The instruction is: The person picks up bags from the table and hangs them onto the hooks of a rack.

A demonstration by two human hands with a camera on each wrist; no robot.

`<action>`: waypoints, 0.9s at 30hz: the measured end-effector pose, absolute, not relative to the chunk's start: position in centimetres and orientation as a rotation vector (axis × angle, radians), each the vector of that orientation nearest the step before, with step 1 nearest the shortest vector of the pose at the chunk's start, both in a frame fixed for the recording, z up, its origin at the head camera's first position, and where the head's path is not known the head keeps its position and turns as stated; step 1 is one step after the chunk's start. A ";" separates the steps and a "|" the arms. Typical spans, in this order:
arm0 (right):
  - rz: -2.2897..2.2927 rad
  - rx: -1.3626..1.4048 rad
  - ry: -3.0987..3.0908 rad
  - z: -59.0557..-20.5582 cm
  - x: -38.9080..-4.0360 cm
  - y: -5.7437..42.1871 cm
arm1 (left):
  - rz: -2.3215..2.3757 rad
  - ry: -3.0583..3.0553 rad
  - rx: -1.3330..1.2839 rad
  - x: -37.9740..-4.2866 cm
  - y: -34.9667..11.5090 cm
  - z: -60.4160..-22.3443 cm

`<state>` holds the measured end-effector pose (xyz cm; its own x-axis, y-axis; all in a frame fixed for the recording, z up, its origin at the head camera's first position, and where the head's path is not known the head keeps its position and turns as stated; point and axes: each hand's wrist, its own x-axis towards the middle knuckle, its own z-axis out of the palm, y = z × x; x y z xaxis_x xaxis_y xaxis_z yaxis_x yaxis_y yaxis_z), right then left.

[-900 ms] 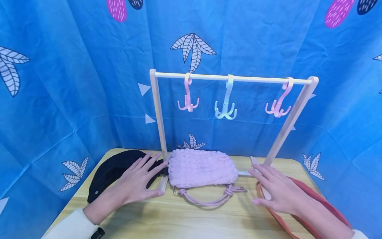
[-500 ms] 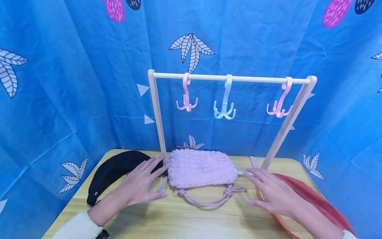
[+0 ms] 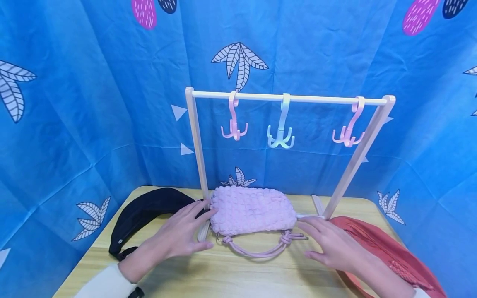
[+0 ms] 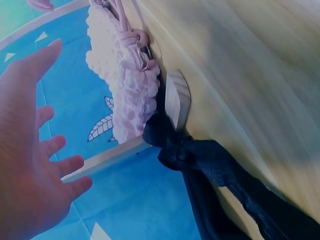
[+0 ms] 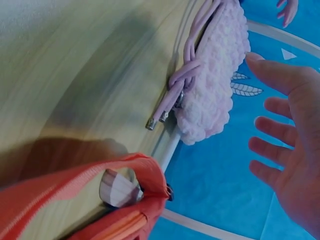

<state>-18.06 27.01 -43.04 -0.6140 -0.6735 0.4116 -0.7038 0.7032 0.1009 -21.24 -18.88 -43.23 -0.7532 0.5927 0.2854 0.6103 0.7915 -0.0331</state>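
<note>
A lilac puckered handbag (image 3: 253,209) lies on the table between my hands, its knotted cord handle (image 3: 257,251) toward me. My left hand (image 3: 177,234) hovers by the bag's left end, fingers spread and apart from it in the left wrist view. On the other side my right hand (image 3: 329,244) hovers off the bag's right end, fingers also spread and holding nothing. Beneath and behind the left hand is a black bag (image 3: 145,213) with a knotted strap (image 4: 185,155). A red bag (image 3: 384,248) with an orange-red strap (image 5: 75,177) lies under the right forearm.
A wooden rack stands behind the lilac bag, its top bar (image 3: 257,97) carrying a pink hook (image 3: 234,124), a light blue hook (image 3: 281,128) and another pink hook (image 3: 349,128). A blue patterned curtain (image 3: 156,82) surrounds the wooden table (image 3: 223,277).
Both hands have moved inward toward the lilac handbag, the left one rightward and the right one leftward. More of the red bag shows now. The bags have stayed in place.
</note>
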 end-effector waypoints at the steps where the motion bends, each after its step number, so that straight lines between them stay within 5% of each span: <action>1: 0.101 1.066 -2.486 -43.2 -18.1 27.0 | -0.093 -2.703 -0.931 -21.2 -18.8 -43.3; 27: 0.207 1.208 -2.307 -46.4 -19.4 25.0 | -0.213 -2.679 -1.025 -21.0 -16.1 -45.5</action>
<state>-19.40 24.99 -46.39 -0.4645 -0.7208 0.5144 -0.8010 0.5897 0.1029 -21.00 -16.11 -45.55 -0.7154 0.6330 0.2960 0.6718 0.7395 0.0421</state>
